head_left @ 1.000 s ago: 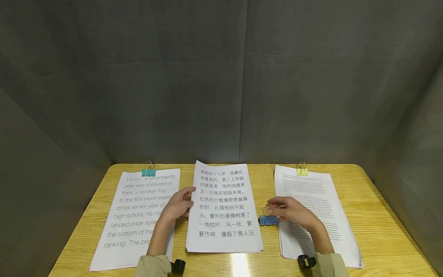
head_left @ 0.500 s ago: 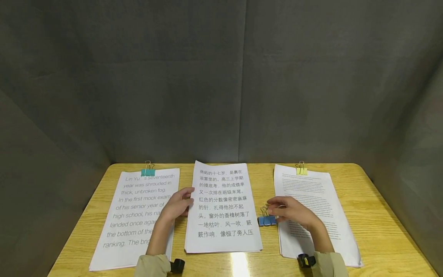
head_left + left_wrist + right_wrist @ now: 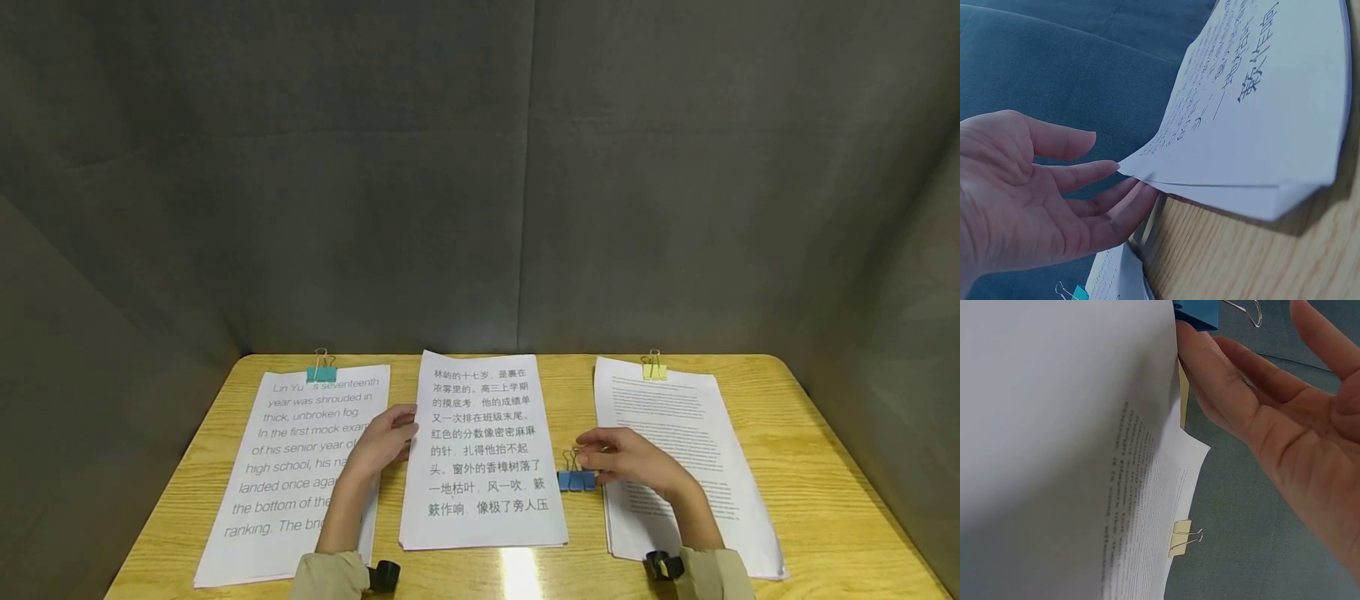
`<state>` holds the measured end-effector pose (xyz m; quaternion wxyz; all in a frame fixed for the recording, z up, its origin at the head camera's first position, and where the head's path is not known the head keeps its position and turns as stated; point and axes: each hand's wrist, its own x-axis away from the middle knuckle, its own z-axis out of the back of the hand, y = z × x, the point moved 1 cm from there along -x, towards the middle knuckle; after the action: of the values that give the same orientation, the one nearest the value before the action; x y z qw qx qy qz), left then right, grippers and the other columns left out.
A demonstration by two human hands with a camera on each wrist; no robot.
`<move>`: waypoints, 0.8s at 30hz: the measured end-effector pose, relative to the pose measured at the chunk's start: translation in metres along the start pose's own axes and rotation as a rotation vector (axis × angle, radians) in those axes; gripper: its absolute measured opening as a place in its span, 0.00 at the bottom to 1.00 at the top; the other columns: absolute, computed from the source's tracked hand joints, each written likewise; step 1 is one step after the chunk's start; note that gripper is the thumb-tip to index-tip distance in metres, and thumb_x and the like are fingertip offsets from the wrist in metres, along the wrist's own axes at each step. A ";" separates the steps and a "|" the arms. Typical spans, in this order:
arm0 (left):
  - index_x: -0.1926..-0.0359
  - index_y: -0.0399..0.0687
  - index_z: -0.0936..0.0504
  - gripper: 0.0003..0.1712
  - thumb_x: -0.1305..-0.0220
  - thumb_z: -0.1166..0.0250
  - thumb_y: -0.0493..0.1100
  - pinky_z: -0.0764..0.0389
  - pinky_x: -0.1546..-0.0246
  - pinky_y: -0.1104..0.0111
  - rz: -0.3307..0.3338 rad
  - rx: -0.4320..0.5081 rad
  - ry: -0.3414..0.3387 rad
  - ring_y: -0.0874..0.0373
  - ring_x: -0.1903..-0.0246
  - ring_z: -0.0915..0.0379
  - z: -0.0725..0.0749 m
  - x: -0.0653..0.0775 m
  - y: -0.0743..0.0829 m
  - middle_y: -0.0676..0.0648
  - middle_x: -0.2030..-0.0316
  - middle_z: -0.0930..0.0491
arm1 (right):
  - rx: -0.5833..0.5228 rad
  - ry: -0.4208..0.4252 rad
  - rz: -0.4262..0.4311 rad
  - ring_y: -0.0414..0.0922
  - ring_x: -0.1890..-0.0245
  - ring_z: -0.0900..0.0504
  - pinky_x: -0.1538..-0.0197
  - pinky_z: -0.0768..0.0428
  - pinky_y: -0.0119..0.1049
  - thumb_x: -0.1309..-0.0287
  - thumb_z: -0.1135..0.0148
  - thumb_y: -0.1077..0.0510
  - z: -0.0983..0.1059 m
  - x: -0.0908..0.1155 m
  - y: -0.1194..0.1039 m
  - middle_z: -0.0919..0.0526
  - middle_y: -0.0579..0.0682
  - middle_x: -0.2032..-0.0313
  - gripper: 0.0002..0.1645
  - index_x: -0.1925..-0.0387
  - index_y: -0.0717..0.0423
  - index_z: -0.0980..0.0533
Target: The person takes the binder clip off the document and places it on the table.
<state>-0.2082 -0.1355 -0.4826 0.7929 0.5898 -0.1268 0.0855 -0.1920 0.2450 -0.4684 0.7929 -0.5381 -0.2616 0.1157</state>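
While the left hand (image 3: pixel 378 442) reaches the left edge of the middle paper stack (image 3: pixel 483 450), its thumb stands apart from its loosely bent fingers, and the fingertips touch the sheets where they lift a little from the tabletop (image 3: pixel 825 508). The right hand (image 3: pixel 633 457) is on the other side, well apart from the left, its thumb likewise away from the fingers, which lie at the right end of a blue binder clip (image 3: pixel 575 481). In the right wrist view the nearest fingertips appear to touch the clip; neither hand is clamped on anything. The clip is on the tabletop between the middle stack and the right paper stack (image 3: pixel 675 433), its wire handles pointing away from the person.

The middle stack bears large Chinese characters, and its upper left corner curls up. Under the left forearm is the left paper stack (image 3: pixel 258 500), printed in large English text, with a teal clip (image 3: pixel 322 374) on its top edge. The right stack, in small print, partly lies beneath the right hand and carries a yellow clip (image 3: pixel 655 372) at its top. Beige sleeves (image 3: pixel 328 577) cover the forearms, and dark grey cloth (image 3: pixel 375 183) hangs behind the tabletop.
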 end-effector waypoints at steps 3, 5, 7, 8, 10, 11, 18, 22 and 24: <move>0.30 0.36 0.27 0.27 0.26 0.43 0.38 0.20 0.46 0.52 0.007 0.001 -0.001 0.41 0.40 0.26 0.001 0.001 0.001 0.34 0.34 0.27 | -0.004 -0.001 0.001 0.52 0.52 0.15 0.50 0.14 0.49 0.30 0.36 0.56 -0.001 0.000 -0.001 0.17 0.63 0.48 0.34 0.37 0.82 0.32; 0.29 0.36 0.27 0.27 0.26 0.43 0.39 0.20 0.45 0.51 0.011 0.005 -0.003 0.41 0.39 0.27 0.001 0.002 0.002 0.34 0.33 0.28 | -0.004 -0.002 0.000 0.52 0.53 0.15 0.51 0.14 0.49 0.29 0.36 0.56 -0.001 0.000 -0.001 0.16 0.62 0.49 0.34 0.37 0.81 0.31; 0.30 0.36 0.27 0.26 0.26 0.43 0.39 0.20 0.45 0.51 0.013 0.004 -0.005 0.41 0.39 0.27 0.002 0.002 0.003 0.34 0.33 0.28 | 0.000 0.000 -0.001 0.52 0.54 0.15 0.51 0.14 0.48 0.29 0.36 0.57 -0.002 0.000 -0.002 0.16 0.62 0.50 0.33 0.37 0.81 0.31; 0.30 0.36 0.27 0.26 0.25 0.43 0.39 0.20 0.46 0.51 0.014 0.004 -0.006 0.41 0.39 0.26 0.002 0.003 0.003 0.33 0.33 0.28 | 0.002 0.001 -0.001 0.52 0.54 0.15 0.51 0.14 0.48 0.29 0.36 0.57 -0.002 -0.001 -0.002 0.16 0.62 0.50 0.33 0.37 0.81 0.31; 0.30 0.36 0.27 0.26 0.25 0.43 0.40 0.19 0.47 0.52 0.014 -0.002 -0.009 0.41 0.39 0.26 0.003 0.003 0.003 0.33 0.33 0.27 | 0.005 0.002 -0.001 0.52 0.54 0.15 0.51 0.14 0.48 0.29 0.36 0.57 -0.003 -0.001 -0.002 0.16 0.62 0.49 0.33 0.37 0.81 0.31; 0.30 0.36 0.27 0.26 0.25 0.43 0.40 0.19 0.47 0.53 0.015 -0.005 -0.009 0.41 0.40 0.26 0.003 0.003 0.003 0.33 0.33 0.27 | 0.004 0.001 -0.001 0.52 0.54 0.15 0.51 0.14 0.48 0.29 0.36 0.57 -0.003 -0.001 -0.002 0.16 0.63 0.49 0.33 0.37 0.81 0.31; 0.32 0.34 0.25 0.25 0.24 0.43 0.41 0.16 0.51 0.56 0.017 -0.026 -0.020 0.41 0.41 0.24 0.008 0.005 0.003 0.34 0.37 0.24 | 0.001 0.004 -0.005 0.52 0.54 0.15 0.51 0.14 0.48 0.29 0.36 0.56 -0.004 -0.002 -0.003 0.16 0.62 0.49 0.32 0.38 0.81 0.30; 0.33 0.32 0.25 0.25 0.24 0.43 0.41 0.15 0.53 0.58 0.014 -0.031 -0.020 0.41 0.42 0.23 0.008 0.004 0.003 0.34 0.39 0.23 | 0.009 0.020 0.012 0.55 0.53 0.14 0.50 0.14 0.47 0.27 0.39 0.56 0.001 0.002 -0.004 0.16 0.66 0.48 0.32 0.37 0.82 0.31; 0.34 0.32 0.24 0.24 0.24 0.43 0.41 0.15 0.55 0.60 0.013 -0.039 -0.014 0.42 0.44 0.22 0.008 0.004 0.002 0.34 0.39 0.22 | 0.014 0.035 0.020 0.57 0.51 0.15 0.49 0.14 0.46 0.25 0.40 0.55 0.007 0.006 -0.004 0.17 0.68 0.47 0.33 0.36 0.82 0.32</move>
<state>-0.2062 -0.1424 -0.4772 0.8029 0.5739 -0.1380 0.0838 -0.1906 0.2518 -0.4612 0.7997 -0.5372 -0.2415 0.1162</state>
